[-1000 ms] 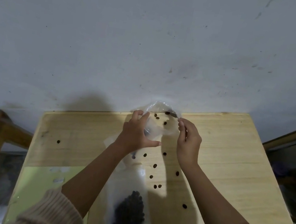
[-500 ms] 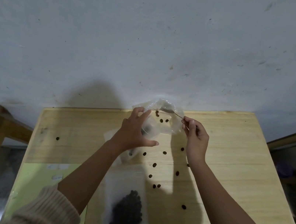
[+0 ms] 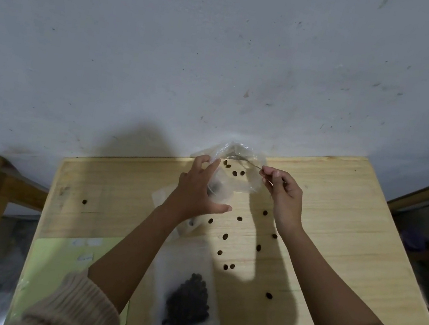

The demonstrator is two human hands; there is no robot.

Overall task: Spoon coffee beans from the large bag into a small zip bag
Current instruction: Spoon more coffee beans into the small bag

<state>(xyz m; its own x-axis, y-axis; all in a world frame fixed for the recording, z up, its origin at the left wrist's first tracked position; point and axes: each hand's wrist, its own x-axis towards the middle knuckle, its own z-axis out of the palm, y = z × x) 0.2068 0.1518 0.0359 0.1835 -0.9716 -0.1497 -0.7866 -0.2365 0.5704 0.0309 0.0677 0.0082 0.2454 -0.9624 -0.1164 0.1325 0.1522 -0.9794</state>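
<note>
The left hand (image 3: 197, 190) holds a clear bag (image 3: 237, 171) open at the counter's (image 3: 340, 210) far edge, fingers clamped on its side. The right hand (image 3: 285, 194) pinches a spoon (image 3: 247, 161) lying sideways, bowl pointing left into the bag's mouth.

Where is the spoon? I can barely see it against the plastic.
In the head view the spoon is at the table's far edge, handle pinched in the right hand, bowl inside the clear bag held by the left hand.
</note>
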